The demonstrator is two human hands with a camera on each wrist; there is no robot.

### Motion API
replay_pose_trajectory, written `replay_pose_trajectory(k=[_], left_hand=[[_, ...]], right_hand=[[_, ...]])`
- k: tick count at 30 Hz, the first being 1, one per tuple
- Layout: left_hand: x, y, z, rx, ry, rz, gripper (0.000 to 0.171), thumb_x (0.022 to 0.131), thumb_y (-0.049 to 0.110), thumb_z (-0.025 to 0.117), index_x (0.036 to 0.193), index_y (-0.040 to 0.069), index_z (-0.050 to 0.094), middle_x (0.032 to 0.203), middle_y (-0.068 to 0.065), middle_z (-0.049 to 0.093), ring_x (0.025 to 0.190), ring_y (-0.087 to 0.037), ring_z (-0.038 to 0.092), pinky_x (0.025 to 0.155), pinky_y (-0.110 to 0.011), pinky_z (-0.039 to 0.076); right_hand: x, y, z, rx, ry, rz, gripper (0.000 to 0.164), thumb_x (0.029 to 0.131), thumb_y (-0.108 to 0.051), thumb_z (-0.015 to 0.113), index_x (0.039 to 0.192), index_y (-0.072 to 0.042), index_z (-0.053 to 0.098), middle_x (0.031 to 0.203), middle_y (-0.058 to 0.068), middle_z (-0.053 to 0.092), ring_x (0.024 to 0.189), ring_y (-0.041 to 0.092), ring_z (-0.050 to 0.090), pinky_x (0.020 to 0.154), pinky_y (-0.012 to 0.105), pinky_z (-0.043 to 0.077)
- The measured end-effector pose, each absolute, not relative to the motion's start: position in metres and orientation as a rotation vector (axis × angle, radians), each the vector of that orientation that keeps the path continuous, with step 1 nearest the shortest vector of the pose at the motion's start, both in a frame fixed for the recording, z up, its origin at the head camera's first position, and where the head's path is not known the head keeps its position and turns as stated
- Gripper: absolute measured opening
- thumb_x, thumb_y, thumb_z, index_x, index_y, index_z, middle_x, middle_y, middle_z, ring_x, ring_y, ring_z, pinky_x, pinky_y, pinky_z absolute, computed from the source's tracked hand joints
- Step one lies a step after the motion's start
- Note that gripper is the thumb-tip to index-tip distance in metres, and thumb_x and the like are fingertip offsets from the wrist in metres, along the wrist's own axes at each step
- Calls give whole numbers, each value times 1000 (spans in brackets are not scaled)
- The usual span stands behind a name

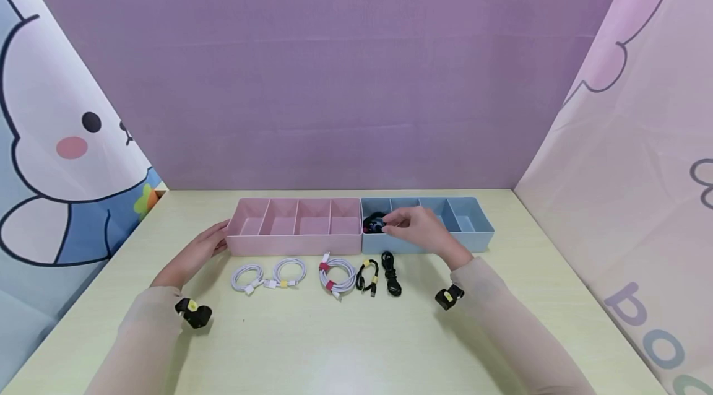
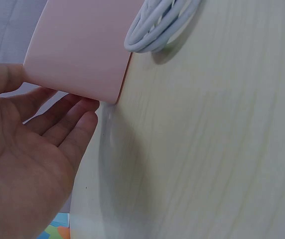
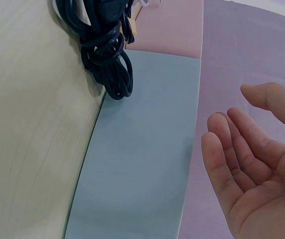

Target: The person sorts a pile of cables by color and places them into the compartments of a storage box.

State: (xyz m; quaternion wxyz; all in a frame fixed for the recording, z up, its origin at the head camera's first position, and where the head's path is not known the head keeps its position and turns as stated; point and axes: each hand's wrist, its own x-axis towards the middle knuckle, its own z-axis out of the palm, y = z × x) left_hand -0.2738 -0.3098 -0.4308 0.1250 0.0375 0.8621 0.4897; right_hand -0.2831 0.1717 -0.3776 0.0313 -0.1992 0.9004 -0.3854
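A coiled black cable (image 1: 372, 226) sits leftmost in the blue plastic divided box (image 1: 470, 242), beside the empty right hand (image 1: 424, 231), thumb apart; the relaxed left hand (image 1: 197, 249) touches the pink plastic divided box (image 1: 295, 246) — perhaps steadying it.

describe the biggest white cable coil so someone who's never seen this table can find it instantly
On the pale table, find the pink organizer left of the blue organizer. In front lies a row of five coiled cables; stop at the middle one, by the pink organizer's right end. In that row, this white cable coil alone has red ties; its neighbours have yellow.
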Motion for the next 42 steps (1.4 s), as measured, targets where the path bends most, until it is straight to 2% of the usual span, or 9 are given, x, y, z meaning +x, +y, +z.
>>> replay_pose_trajectory(k=[15,31,42], left_hand=[[-275,-310,-433,63,2504,1406,78,105,59,28,162,10,6,165,-21,11,148,-44,19,118,-63,17],[-275,-309,-432,82,2512,1413,80,105,59,30,161,6,8,165,-23,11,148,-44,19,118,-61,19],[-275,-309,-431,68,2500,1403,78,105,59,28,162,9,6,165,-21,10,148,-44,18,118,-63,17]], right_hand=[[-274,173,-387,-683,2749,-1155,28,95,-26,72,118,-9,74,98,-8,72,87,11,65,76,32,57],[-268,167,-400,-718,2695,-1155,25,95,-20,72,114,-4,74,94,-5,71,84,13,64,73,31,57],[-262,172,-412,-748,2692,-1114,24,94,-19,72,113,-4,75,96,-4,72,84,12,63,73,28,56]])
